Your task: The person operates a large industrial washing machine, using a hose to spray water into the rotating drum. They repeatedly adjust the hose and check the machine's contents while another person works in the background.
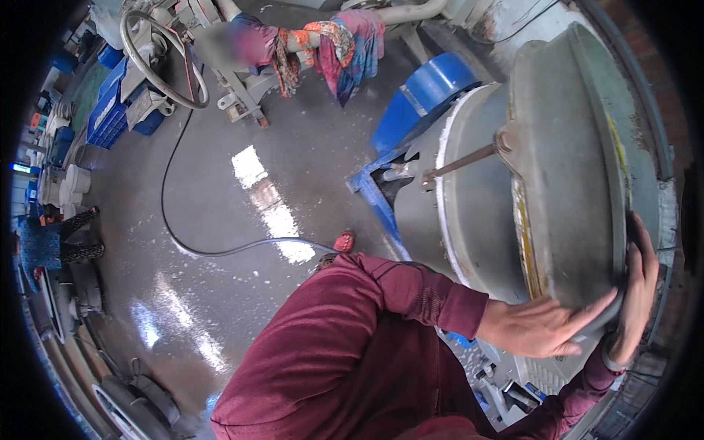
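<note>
A large grey metal drum (pixel 477 198) with a wide domed lid (pixel 565 176) fills the right side. My left hand (pixel 539 326) is at the near edge of the lid, index finger stretched out toward the dark rim and thumb apart. Its other fingers are partly hidden. Flat along the outer rim lies my right hand (pixel 639 290), fingers extended, with a band at the wrist. Neither hand grips a separate object that I can see. A rusty metal rod (pixel 466 161) runs from the drum's side to a bracket on the lid.
A blue rounded housing (pixel 436 84) and blue frame (pixel 378 198) adjoin the drum. A dark hose (pixel 213 253) curves over the wet floor, near a red object (pixel 344 241). Patterned cloths (pixel 341 51) hang over a pipe. Another person (pixel 44 242) is at far left.
</note>
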Tool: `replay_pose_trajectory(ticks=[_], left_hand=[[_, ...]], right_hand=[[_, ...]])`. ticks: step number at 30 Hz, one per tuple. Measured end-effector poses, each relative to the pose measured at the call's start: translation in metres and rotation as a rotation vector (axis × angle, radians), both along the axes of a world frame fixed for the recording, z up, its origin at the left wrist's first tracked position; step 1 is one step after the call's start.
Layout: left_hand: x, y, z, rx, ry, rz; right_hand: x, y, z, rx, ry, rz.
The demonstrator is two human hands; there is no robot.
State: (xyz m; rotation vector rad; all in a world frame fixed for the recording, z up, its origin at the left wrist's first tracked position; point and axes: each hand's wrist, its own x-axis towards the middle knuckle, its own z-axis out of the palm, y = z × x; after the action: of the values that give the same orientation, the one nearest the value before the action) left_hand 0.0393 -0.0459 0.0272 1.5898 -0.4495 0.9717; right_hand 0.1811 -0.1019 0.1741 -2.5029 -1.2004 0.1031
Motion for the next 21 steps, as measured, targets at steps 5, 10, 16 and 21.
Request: replay_pose_trajectory(ticks=[5,10,16,21], left_hand=[[-0.029,0.044,-0.061,0.182,0.106,-0.106],[-0.098,0.116,-0.184,0.259,0.403,-0.046],[-0.171,0.190,-0.337,0.069,1.294,0.197],[-0.137,0.241,-0.415,-1.236,1.309,0.103]], right_hand=[[-0.006,0.031,-0.002,0.091,0.106,0.025],[-0.034,0.027,-0.016,0.352,0.251,-0.276],[-0.025,0.011,-0.006,0.211,0.098,-0.328],[-0.064,0.033,-0.017,0.106,-0.225,-0.276]])
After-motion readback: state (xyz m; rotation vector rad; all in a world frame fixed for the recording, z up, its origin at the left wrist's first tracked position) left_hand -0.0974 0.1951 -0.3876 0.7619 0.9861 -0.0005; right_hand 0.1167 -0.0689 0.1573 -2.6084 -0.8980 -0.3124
